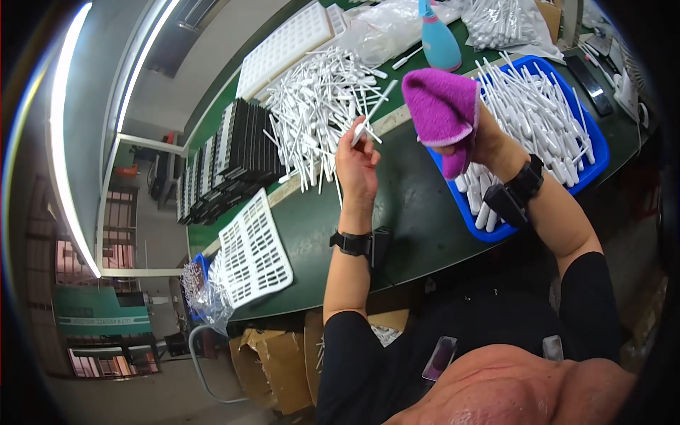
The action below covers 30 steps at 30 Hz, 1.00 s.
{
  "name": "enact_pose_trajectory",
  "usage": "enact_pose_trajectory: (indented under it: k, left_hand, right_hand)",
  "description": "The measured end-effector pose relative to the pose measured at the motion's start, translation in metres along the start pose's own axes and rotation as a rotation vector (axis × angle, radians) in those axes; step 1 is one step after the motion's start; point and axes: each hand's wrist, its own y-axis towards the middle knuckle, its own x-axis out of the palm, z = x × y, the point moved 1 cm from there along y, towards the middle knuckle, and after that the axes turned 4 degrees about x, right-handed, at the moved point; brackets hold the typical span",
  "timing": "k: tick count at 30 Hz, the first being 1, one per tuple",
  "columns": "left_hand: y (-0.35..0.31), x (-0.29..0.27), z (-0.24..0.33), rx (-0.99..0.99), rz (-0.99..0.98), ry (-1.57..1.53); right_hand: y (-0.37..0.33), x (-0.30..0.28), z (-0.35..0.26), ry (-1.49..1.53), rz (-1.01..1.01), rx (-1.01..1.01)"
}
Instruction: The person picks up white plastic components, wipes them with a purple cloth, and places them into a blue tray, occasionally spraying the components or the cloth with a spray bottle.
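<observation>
My left hand (358, 168) pinches a slim white plastic stick (383, 100) by its thicker end, the thin shaft pointing up and to the right. Around my right hand (490, 142) a purple cloth (440, 106) is wrapped and gripped, covering most of the fingers. A loose heap of similar white sticks (319, 95) lies on the table just beyond my left hand. Under and beside my right forearm stands a blue tray (601, 157) filled with more white sticks (542, 113), many with their thick ends toward me.
Stacked black slotted racks (230, 145) and a white grid panel (256, 248) sit at the left of the green table (340, 244). A blue spray bottle (440, 42), white perforated tray (287, 46) and bagged parts (506, 25) stand behind. A phone (589, 85) lies far right; cardboard boxes (280, 365) stand below.
</observation>
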Motion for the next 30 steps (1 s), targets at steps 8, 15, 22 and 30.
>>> enact_pose_trajectory:
  k: [8, 15, 22, 30]
  left_hand:
    - [-0.03, -0.013, -0.001, 0.054, 0.011, -0.107]
    - [-0.033, -0.022, -0.005, 0.002, 0.0, -0.151]
    - [-0.039, -0.026, -0.008, -0.007, 0.073, -0.136]
    - [-0.038, -0.029, -0.013, -0.044, 0.128, -0.1]
  right_hand:
    - [0.011, 0.012, 0.023, -0.039, 0.308, -0.107]
    - [0.013, 0.002, 0.028, -0.047, 0.344, -0.183]
    - [0.015, 0.003, 0.035, -0.004, 0.376, -0.194]
    - [0.011, 0.002, 0.025, 0.028, 0.289, -0.144]
